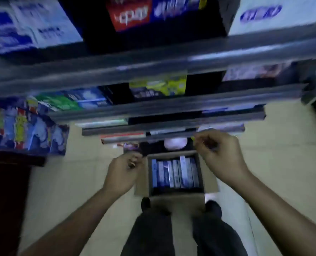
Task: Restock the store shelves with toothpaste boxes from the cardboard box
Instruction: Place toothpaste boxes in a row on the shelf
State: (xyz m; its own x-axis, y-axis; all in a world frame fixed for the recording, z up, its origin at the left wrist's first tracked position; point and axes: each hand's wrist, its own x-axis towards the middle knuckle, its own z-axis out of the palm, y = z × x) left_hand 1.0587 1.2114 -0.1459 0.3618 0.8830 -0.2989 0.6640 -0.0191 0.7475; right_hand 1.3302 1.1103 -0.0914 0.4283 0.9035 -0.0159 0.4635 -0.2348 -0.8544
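— What are your hands holding?
— Nothing that I can see. My left hand (123, 174) and my right hand (222, 156) both hover with fingers loosely curled, empty as far as the blur lets me judge.
— And the toothpaste boxes?
— Below and between my hands. The toothpaste boxes (175, 174) stand on end, packed in a row inside the open cardboard box (172, 153) on the floor (76, 182). The stocked shelves (153, 106) rise beyond both hands, and my right fingertips are near the lowest edge.
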